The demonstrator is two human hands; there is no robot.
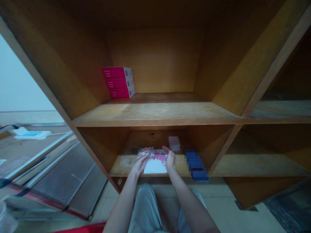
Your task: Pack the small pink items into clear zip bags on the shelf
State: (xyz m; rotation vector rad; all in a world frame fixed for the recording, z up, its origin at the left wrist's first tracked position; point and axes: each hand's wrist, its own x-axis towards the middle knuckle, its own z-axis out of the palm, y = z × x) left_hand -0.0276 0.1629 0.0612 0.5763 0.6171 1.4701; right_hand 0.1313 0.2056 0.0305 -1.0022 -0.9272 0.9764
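My left hand [141,162] pinches a small clear plastic bag [145,151] just above the lower shelf. My right hand [169,158] rests with curled fingers on a heap of small pink beads [159,157]. The beads lie on a white sheet [154,166] spread on the lower wooden shelf [123,166]. Whether the right fingers hold any beads is hidden. A second small clear bag [174,143] lies further back on the same shelf, behind my right hand.
Three pink boxes [119,82] are stacked at the back left of the upper shelf [155,113]. A blurred dark blue object [196,165] sits on the lower shelf to the right. A white power strip [31,134] lies on the surface at left. Metal rails lean on the floor at lower left.
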